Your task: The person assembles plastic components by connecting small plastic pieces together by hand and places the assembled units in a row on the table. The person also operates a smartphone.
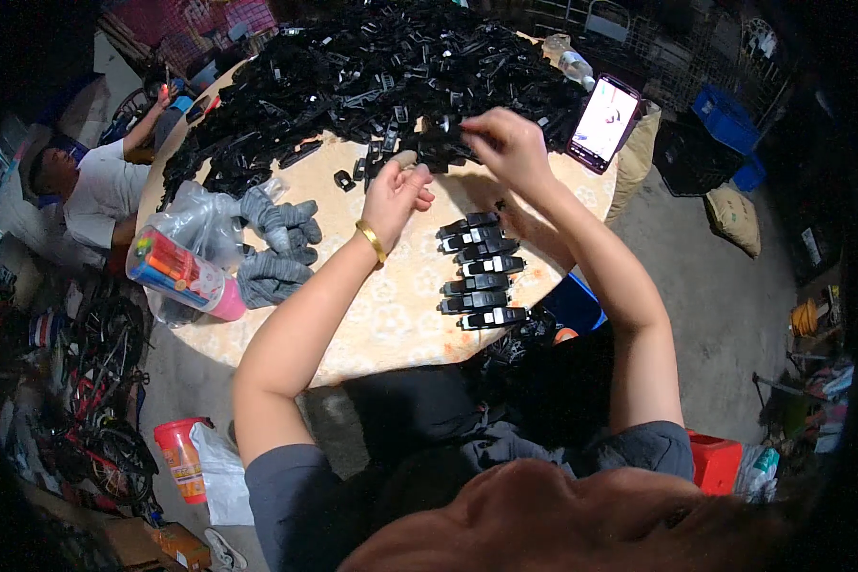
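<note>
At the left of the frame, the gloves (281,221) and the pen jar (183,274) lie on the table (377,329), outside the work. Across the upper middle spreads the heap (353,67) of black parts, and by far most of them lie there, so I judge that much is left to do. A few loose parts (343,180) sit just off its lower edge. Right of the middle, a short row (477,284) of black parts with pale ends lies side by side, which I take for the finished share, a small one. As for my hands, the left (398,197) is at the centre, below the heap, forearm slanting up from the lower left, fingers curled inward; I cannot tell whether they grip anything. My right (512,148), farther right and higher, bends down at the wrist, fingertips drawn together by the heap's lower edge; whether a part is between them I cannot tell. The two hands are apart.
</note>
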The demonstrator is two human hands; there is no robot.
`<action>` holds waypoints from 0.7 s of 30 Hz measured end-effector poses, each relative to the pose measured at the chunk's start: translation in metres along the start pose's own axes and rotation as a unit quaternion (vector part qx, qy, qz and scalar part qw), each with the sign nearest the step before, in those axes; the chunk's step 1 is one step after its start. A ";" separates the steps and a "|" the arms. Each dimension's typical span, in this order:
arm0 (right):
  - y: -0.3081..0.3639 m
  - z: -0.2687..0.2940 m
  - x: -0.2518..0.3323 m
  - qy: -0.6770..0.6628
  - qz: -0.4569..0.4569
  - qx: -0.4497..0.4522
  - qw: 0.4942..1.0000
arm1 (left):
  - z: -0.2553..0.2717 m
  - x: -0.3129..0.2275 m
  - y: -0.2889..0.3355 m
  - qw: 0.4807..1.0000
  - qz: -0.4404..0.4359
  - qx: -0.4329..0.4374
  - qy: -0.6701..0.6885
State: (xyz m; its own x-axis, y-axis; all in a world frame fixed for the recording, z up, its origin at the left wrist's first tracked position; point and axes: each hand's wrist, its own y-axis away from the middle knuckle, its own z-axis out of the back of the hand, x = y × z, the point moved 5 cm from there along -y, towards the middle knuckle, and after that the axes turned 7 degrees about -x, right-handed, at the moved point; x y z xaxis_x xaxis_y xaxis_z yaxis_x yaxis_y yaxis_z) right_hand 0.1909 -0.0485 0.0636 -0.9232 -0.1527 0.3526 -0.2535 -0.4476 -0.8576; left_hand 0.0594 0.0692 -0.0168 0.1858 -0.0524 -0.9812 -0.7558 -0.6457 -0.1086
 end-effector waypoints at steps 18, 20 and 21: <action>0.047 0.025 -0.048 0.264 -0.032 0.165 0.950 | -0.004 -0.015 0.017 0.837 -0.258 -0.016 -0.483; 0.047 0.022 -0.050 0.274 -0.010 0.188 0.943 | -0.006 -0.019 0.021 0.818 -0.309 -0.046 -0.483; 0.047 0.020 -0.049 0.273 -0.010 0.188 0.944 | -0.008 -0.023 0.023 0.813 -0.334 -0.044 -0.476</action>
State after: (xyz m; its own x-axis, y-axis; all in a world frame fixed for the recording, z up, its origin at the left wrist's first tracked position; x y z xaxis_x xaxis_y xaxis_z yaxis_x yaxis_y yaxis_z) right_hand 0.2303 -0.0799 0.0139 -0.9566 0.2893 0.0343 -0.2468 -0.7422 -0.6231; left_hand 0.0428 0.0501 0.0043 -0.0649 0.9177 -0.3918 -0.6306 -0.3420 -0.6967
